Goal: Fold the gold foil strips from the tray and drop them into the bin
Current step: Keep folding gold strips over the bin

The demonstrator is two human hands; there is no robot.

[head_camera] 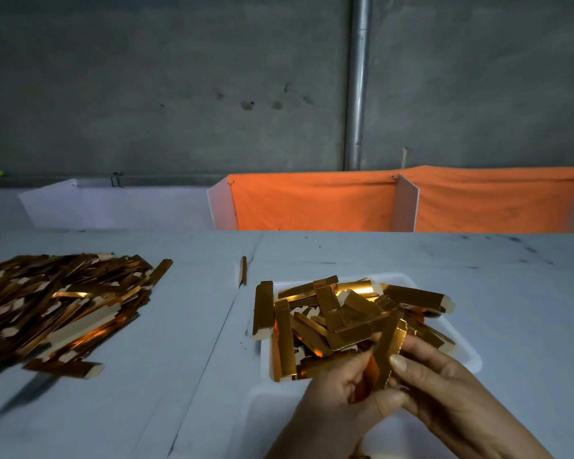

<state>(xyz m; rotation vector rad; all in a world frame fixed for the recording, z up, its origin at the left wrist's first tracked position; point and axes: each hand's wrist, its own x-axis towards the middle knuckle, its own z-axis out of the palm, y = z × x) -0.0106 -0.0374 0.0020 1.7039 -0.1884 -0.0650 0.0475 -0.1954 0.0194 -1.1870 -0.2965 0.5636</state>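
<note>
your left hand (337, 389) and right hand (444, 385) both pinch one shiny gold foil strip (386, 352) over the white plastic tray (468, 356), mid-fold, so press the crease next, then find the bin, which isn't showing.

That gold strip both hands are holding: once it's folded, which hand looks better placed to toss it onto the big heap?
Probably the left hand. It already pinches the strip together with the right hand, and the big heap of strips lies to its own side, left of the tray. The right would have to cross over.
</note>
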